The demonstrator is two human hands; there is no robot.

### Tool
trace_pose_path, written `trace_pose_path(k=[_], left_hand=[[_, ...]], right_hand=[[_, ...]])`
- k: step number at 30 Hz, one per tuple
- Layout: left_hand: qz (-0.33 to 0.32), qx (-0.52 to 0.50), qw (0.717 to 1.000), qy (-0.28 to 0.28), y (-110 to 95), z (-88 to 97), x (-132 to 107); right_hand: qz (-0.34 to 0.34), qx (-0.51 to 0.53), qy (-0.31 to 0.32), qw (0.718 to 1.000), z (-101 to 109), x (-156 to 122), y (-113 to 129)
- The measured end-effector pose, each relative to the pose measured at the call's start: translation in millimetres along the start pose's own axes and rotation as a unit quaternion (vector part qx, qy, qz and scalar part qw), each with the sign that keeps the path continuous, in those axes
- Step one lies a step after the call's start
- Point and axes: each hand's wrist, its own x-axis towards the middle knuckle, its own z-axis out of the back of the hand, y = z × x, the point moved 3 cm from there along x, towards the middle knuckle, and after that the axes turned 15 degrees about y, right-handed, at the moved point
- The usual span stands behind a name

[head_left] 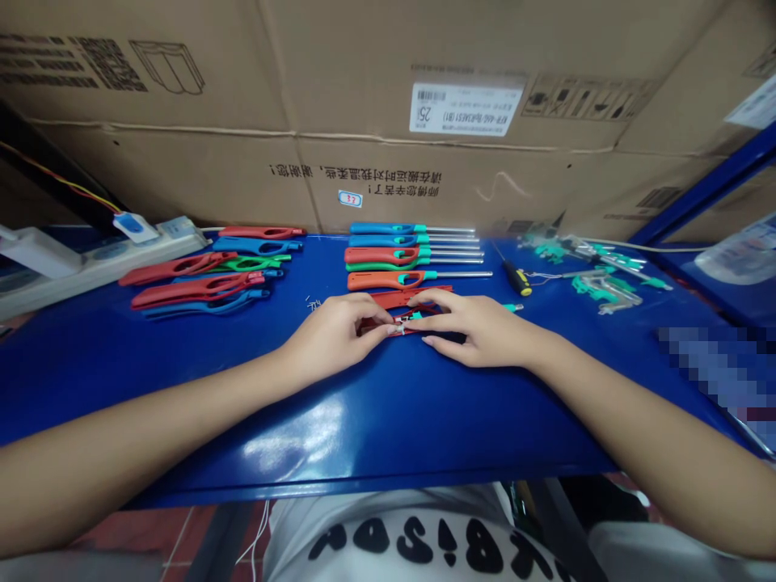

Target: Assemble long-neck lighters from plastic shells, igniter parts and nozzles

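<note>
My left hand [339, 331] is closed around a red lighter housing half lying low over the table, thumb and fingers pinching its end. Inside that housing a small teal part [415, 315] and a pale metal piece [400, 327] show between the hands. My right hand [485, 330] reaches in from the other side, fingers apart, its index fingertip touching near the pale piece. Beyond them lies another red housing half [394, 299], close to the right fingertips. The left fingers and palm cover much of the held housing. A teal-tipped rod end [514, 307] shows behind my right hand.
Several assembled lighters [388, 280] lie in a row behind the hands. Housing halves [194, 295] are piled left, near small screws [314, 305] and a power strip [103, 259]. A screwdriver [518, 279] and teal inner parts [606, 283] lie right. A cardboard box [364, 97] stands behind.
</note>
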Motion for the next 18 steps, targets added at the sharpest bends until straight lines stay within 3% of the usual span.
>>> trace_pose_path(k=[7, 18], left_hand=[[-0.007, -0.011, 1.000, 0.001, 1.9, 1.3, 1.6], [-0.009, 0.063, 0.998, 0.024, -6.3, 3.7, -3.6]], right_hand=[[-0.006, 0.025, -0.010, 1.000, -0.6, -0.3, 0.5], [-0.024, 0.086, -0.026, 0.996, -2.2, 0.4, 2.7]])
